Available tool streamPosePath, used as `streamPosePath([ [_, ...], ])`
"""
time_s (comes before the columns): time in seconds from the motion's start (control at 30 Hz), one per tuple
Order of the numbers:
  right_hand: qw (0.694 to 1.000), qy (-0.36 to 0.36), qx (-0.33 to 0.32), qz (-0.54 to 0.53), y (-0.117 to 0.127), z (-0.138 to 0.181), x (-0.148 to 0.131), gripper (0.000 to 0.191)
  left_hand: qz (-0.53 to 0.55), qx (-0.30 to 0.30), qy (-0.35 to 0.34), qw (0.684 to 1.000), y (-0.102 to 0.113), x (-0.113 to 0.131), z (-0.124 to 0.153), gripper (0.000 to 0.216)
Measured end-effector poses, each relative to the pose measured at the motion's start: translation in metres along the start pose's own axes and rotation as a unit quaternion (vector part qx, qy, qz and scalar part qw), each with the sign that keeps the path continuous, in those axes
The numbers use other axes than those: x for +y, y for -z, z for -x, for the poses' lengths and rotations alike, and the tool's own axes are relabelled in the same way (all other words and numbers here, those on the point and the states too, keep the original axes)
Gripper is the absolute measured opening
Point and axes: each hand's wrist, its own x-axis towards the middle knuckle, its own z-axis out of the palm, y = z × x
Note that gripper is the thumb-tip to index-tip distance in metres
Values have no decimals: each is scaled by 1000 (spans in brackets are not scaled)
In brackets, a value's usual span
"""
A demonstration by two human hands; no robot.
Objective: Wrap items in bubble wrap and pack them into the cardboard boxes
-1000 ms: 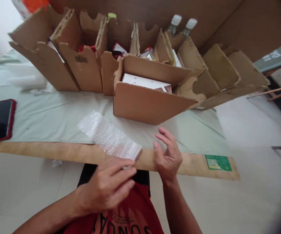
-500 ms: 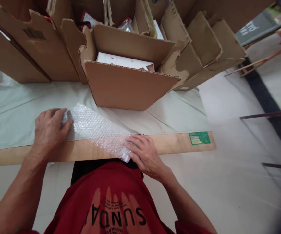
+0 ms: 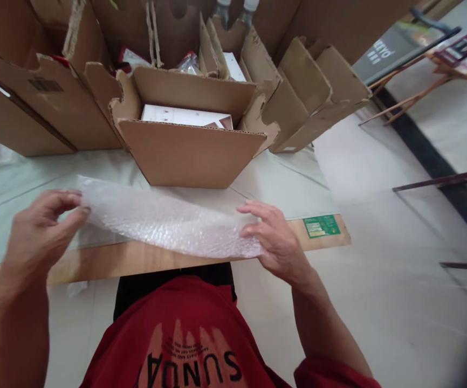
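A long strip of clear bubble wrap (image 3: 164, 221) stretches between my hands, above the front edge of the cloth-covered table. My left hand (image 3: 45, 226) pinches its left end between thumb and fingers. At the other end, my right hand (image 3: 272, 237) has its thumb near the lower corner and its fingers curled over the wrap; some of the contact there is hidden. Just beyond the wrap stands an open cardboard box (image 3: 193, 153) holding a white box (image 3: 185, 116).
Several open cardboard bins (image 3: 71, 102) line the back, with packets and bottles (image 3: 245, 13) inside. The table's wooden front edge (image 3: 108, 261) carries a green label (image 3: 321, 226). To the right are pale floor (image 3: 363, 188) and a grey crate (image 3: 383, 51).
My hands have moved apart, the left one leftward and the right one rightward. The bubble wrap is spread longer and flatter between them. The view has shifted slightly.
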Motion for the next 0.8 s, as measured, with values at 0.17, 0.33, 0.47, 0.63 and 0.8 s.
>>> streamPosePath([
  [0.17,998,-46,49,-18,2,-21,25,35,122,10,70,990,5,7,2,25],
  [0.33,993,-92,-52,46,-25,-9,74,43,-73,-158,58,983,-8,-8,5,69],
  [0.47,985,-126,-45,108,-15,19,91,46,-230,-79,16,970,-1,-25,10,81],
  [0.63,989,-107,21,98,-25,-12,45,36,-184,97,-345,915,-23,-5,24,82],
  [0.8,987,14,-143,69,-113,-85,-9,53,-184,-98,-498,842,-86,5,20,74],
])
